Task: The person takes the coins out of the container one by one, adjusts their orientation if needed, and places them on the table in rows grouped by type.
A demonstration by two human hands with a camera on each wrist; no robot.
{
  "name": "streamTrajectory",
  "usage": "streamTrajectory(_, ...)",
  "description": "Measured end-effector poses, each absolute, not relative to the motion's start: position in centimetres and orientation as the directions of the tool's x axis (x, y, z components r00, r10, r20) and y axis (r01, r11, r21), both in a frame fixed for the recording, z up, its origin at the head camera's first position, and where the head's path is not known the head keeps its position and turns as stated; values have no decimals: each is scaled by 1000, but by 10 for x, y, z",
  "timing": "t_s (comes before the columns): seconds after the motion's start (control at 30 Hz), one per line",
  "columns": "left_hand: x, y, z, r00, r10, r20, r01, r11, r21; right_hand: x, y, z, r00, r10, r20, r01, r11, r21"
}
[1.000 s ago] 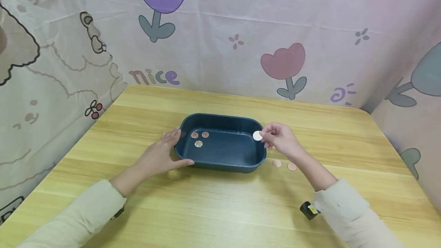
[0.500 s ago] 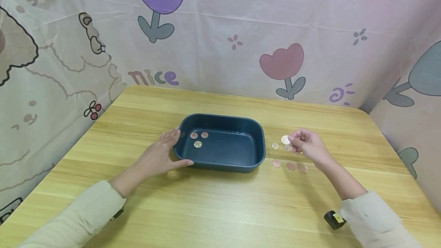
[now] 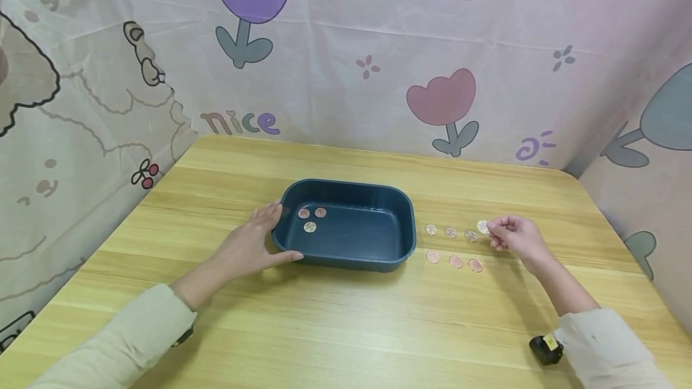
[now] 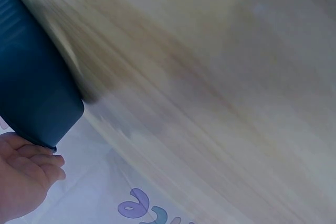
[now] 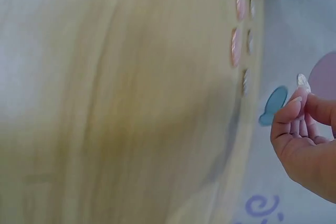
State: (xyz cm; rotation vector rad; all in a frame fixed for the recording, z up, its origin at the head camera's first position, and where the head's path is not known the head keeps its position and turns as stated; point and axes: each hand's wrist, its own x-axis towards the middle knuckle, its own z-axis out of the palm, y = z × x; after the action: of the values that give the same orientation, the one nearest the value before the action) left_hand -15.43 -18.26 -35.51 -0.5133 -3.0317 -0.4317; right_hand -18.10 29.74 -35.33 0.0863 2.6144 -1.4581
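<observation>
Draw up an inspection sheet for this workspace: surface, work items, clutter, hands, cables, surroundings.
Surface: wood-grain table, shiny toward the near side.
Work items: dark blue tray holding two reddish discs and one golden disc; on the table right of it, a back row of three pale discs and a front row of three copper-pink discs.
Clutter: nothing seen; the black devices are at the wrists.
Left hand: touches the tray's left end, thumb along the near side.
Right hand: pinches another pale disc, off the table.
Cables: nothing seen.
Surroundings: printed cloth with tulips and the word "nice".
</observation>
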Motion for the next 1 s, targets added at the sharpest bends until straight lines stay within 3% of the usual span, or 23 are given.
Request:
streamTrajectory(0.43, -154, -183, -355, -944, 321, 79, 330, 905, 270, -194, 322, -370, -942, 40, -334, 298, 560, -773)
streamTrajectory(1.0, -155, -183, -356, -944, 320, 84, 330, 903, 276, -199, 318, -366, -927, 106, -359, 344, 619, -706)
